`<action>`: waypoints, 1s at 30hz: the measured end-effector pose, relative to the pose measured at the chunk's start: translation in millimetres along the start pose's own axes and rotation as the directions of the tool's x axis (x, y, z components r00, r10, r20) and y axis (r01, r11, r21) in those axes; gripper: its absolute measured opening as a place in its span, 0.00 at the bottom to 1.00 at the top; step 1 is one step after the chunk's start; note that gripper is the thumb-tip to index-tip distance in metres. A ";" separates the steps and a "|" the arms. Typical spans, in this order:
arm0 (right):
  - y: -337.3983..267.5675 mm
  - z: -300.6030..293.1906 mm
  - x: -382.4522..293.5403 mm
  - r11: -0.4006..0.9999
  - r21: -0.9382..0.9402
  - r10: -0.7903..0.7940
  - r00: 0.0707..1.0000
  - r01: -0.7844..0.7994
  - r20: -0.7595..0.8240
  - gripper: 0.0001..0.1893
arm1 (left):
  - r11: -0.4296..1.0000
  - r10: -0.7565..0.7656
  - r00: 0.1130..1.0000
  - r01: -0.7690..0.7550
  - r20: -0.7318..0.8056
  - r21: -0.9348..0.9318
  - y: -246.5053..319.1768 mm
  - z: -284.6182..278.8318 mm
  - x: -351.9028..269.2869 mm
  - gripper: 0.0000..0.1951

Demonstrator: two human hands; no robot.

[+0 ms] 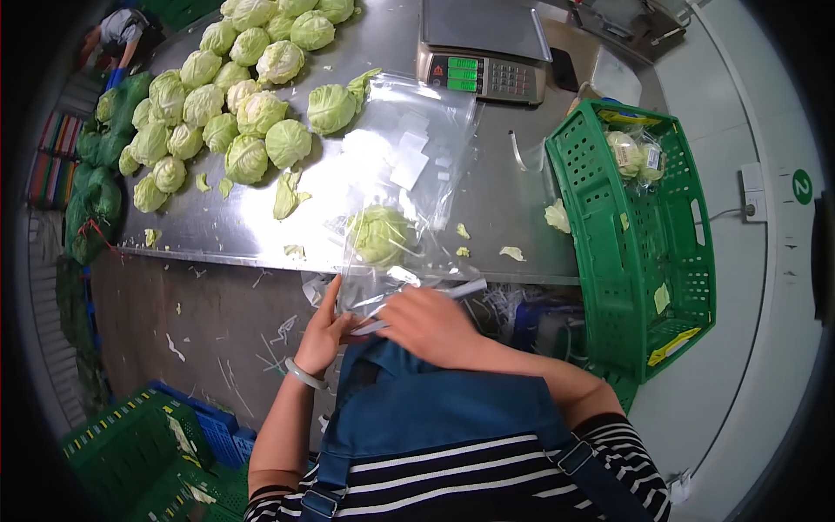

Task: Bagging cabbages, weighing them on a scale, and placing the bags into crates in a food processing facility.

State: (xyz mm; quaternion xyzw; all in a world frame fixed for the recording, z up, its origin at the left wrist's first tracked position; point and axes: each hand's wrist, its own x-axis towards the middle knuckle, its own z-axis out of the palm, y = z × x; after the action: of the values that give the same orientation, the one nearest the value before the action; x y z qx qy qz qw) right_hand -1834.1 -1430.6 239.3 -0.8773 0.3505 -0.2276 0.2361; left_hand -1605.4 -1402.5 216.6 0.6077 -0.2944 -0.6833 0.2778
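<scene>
A green cabbage [378,236] lies inside a clear plastic bag [365,295] at the front edge of the steel table [522,235]. The bag's near end hangs over that edge, gathered before my apron. My left hand [326,336], below a pale bangle, holds this end with the index finger stretched upward. My right hand [427,326] is slightly blurred and grips the same end from the other side, its fingertips partly hidden. Beyond the bagged cabbage lies a stack of flat clear bags [417,140] with white labels showing on it.
Many loose cabbages [248,114] cover the table's left part, with torn leaves [287,196] around. A digital scale [483,72] stands at the back. On the right, a tilted green crate [626,241] holds bagged cabbages [636,156]. Another person [124,36] bends at far left.
</scene>
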 end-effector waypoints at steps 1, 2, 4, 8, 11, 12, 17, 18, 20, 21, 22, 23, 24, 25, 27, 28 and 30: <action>-6.7 12.9 9.7 0.997 0.075 -0.028 0.999 0.027 0.017 0.13 | 0.996 -0.026 0.999 0.029 0.032 -0.088 3.3 5.5 -1.7 0.33; -8.6 34.6 13.0 0.998 0.054 -0.043 0.998 0.040 0.053 0.11 | 0.995 -0.064 0.997 0.067 0.035 -0.075 -0.5 1.9 -0.3 0.35; -7.7 52.3 14.7 0.997 0.035 -0.066 0.994 0.063 0.090 0.10 | 0.984 -0.089 0.996 0.093 0.031 -0.154 3.2 4.1 -4.0 0.35; 2.2 23.9 15.5 0.901 0.406 -0.002 0.935 -0.153 0.355 0.11 | 0.994 -0.091 0.994 0.095 0.053 -0.062 -15.9 4.8 -5.4 0.36; 9.0 -40.9 2.4 0.584 0.776 -0.248 0.858 -0.238 0.449 0.13 | 0.972 -0.105 0.994 0.096 -0.035 -0.214 5.4 4.0 -4.9 0.36; 8.7 -64.5 -3.1 0.627 0.737 -0.120 0.904 -0.251 0.409 0.13 | 0.975 -0.071 0.997 0.077 0.037 -0.209 -0.2 -8.9 -3.0 0.36; 18.3 -116.6 -90.2 -0.471 0.848 0.472 0.881 0.242 0.011 0.10 | 0.975 -0.132 0.979 0.157 0.158 -0.157 29.7 -13.7 -17.6 0.35; 35.8 -133.1 -72.8 -0.422 0.842 0.202 0.940 0.336 -0.274 0.09 | 0.977 -0.126 0.977 0.152 0.171 -0.147 30.3 -20.2 -18.1 0.34; 77.0 -138.6 -78.8 -0.224 0.939 0.150 0.962 0.259 -0.229 0.08 | 0.980 -0.123 0.983 0.142 0.137 -0.139 31.1 -31.6 -20.2 0.33; 103.9 -117.6 -109.6 -0.086 0.996 0.446 0.895 0.014 0.026 0.08 | 0.981 -0.116 0.982 0.137 0.150 -0.137 32.5 -35.0 -18.6 0.33; 126.6 -100.6 -115.3 0.419 0.644 0.676 0.693 -0.640 0.249 0.10 | 0.986 -0.110 0.978 0.129 0.175 -0.107 32.3 -38.1 -18.0 0.33; 144.5 -72.8 -138.9 0.677 -0.064 0.703 0.619 -0.733 0.351 0.09 | 0.990 -0.101 0.976 0.119 0.194 -0.080 32.9 -41.5 -18.9 0.33; 150.5 -68.2 -136.8 0.680 -0.069 0.702 0.620 -0.730 0.351 0.09 | 0.978 -0.091 0.973 0.126 0.211 -0.164 28.3 -51.8 -19.5 0.30; 153.2 -62.7 -129.9 0.703 -0.017 0.680 0.666 -0.711 0.307 0.10 | 0.978 -0.086 0.974 0.122 0.210 -0.167 22.1 -62.8 -18.0 0.30; 154.6 -47.0 -112.1 0.749 0.089 0.629 0.747 -0.656 0.217 0.13 | 0.973 0.103 0.984 -0.130 -0.144 -0.190 -4.1 -83.6 -8.9 0.28; 148.9 -38.2 -100.6 0.770 0.140 0.600 0.781 -0.623 0.173 0.15 | 0.955 0.297 0.903 -0.278 -0.309 0.104 -33.0 -92.9 3.4 0.29; 120.8 -41.5 -24.2 0.942 0.064 0.332 0.943 -0.331 -0.006 0.16 | 0.716 0.607 0.762 -0.399 -0.226 0.573 -24.4 -65.9 15.2 0.31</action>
State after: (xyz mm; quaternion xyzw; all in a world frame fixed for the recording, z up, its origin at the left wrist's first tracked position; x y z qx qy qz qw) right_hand -1934.6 -1501.3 196.8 -0.7962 0.4877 -0.2027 0.2952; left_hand -1542.0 -1401.5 182.7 0.6769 -0.5524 -0.3414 0.3466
